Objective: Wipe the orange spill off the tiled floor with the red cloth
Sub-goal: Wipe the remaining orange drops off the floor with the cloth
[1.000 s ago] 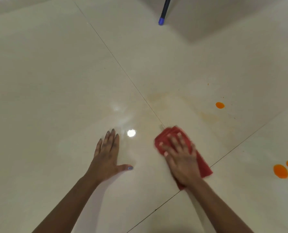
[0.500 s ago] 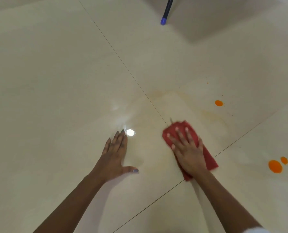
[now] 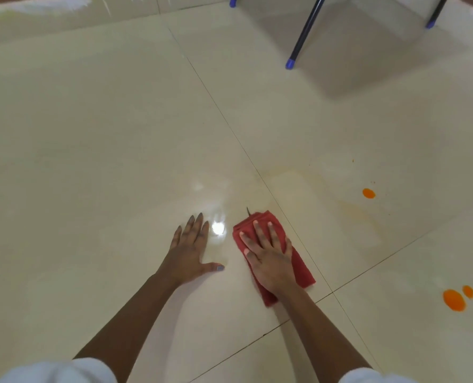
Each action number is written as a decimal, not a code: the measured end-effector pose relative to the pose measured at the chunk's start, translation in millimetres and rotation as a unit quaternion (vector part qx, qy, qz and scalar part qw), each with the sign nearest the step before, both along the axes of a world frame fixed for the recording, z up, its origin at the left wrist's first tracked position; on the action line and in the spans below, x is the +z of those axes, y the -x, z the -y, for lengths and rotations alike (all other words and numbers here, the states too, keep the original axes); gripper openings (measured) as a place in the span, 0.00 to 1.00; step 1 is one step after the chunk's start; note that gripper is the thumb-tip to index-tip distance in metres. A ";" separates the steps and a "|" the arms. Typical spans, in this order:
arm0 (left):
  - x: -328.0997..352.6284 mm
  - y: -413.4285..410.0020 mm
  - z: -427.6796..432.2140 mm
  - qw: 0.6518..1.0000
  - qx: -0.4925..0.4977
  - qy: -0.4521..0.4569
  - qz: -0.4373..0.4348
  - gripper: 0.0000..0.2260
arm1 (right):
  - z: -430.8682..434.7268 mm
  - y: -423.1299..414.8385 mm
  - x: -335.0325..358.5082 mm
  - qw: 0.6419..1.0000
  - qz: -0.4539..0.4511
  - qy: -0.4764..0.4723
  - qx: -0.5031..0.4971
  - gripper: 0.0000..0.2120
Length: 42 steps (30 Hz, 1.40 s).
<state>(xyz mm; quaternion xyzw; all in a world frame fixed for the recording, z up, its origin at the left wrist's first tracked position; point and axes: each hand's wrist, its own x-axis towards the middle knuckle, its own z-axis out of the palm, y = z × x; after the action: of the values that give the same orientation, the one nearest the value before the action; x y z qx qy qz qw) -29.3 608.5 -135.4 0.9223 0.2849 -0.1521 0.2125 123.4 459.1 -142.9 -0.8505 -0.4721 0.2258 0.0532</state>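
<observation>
A folded red cloth (image 3: 301, 268) lies flat on the cream tiled floor (image 3: 91, 161), just left of a grout line. My right hand (image 3: 270, 258) presses down on the cloth with fingers spread. To its left, my left hand (image 3: 189, 251) rests flat on the bare tile, fingers apart, holding nothing. Orange spill remains as one small drop (image 3: 368, 193) far right of the cloth and two larger drops (image 3: 454, 299) at the right edge. A pale orange smear (image 3: 348, 208) stretches between the cloth and the small drop.
Dark chair legs with blue feet (image 3: 290, 63) stand at the back right, another blue foot (image 3: 429, 24) further right. A bright light reflection (image 3: 218, 227) sits on the tile between my hands. Grout lines cross near the cloth.
My right hand has slid the red cloth left, closer to my left hand. The view has tilted up, showing more chair legs. My left hand stays planted.
</observation>
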 end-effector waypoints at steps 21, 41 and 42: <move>-24.7 -10.5 -133.6 0.993 0.115 -0.030 -0.025 0.62 | -123.7 -113.5 -20.1 0.988 0.139 0.009 -0.059 0.24; -19.5 -0.5 -163.0 0.985 0.164 -0.034 -0.043 0.61 | -270.1 -30.0 -18.6 0.973 0.086 -0.078 0.198 0.23; -15.6 4.2 -166.6 0.985 0.165 -0.024 -0.043 0.63 | -256.1 -19.4 -18.2 0.965 0.086 -0.084 0.231 0.23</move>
<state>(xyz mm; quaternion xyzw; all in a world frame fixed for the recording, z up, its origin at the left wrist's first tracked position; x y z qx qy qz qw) -33.6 775.1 -151.0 0.8598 0.4461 -0.1478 0.1999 142.7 715.2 -161.1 -0.7270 -0.6759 0.1173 0.0295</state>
